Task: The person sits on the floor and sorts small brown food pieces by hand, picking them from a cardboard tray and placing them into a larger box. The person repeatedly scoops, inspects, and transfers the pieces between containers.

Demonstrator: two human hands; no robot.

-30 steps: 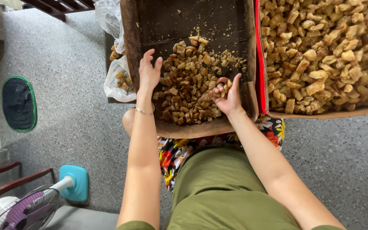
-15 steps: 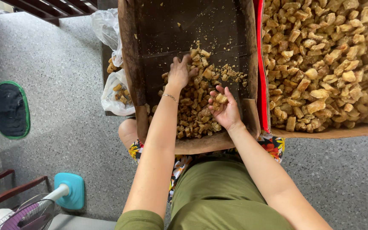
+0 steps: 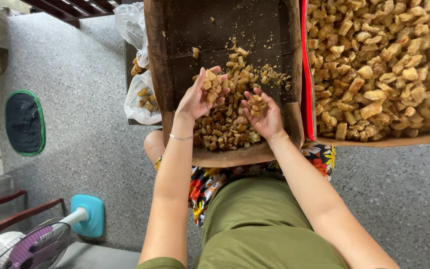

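A dark, stained cardboard box [image 3: 175, 74] lies with its long axis running away from the person, its near end resting over the lap and its far end pointing toward the top of the view. A heap of small golden-brown fried chunks [image 3: 225, 124] sits in the near half of that box, thinning to scattered crumbs farther up. The left hand [image 3: 197, 97] is raised palm-up above the heap at the box's left side, fingers cupped loosely together around a clump of chunks. The right hand [image 3: 262, 114] is just beside it toward the box's right wall, palm up, fingers curled and slightly spread, cradling a few pieces. Right of the box, past a red strip [image 3: 307, 74], a second box [image 3: 399, 140] is piled full of larger chunks. Left of the box, a clear plastic bag [image 3: 143, 97] holds a few pieces. Lower left of the box stands an electric fan [image 3: 36, 246] with a teal base.
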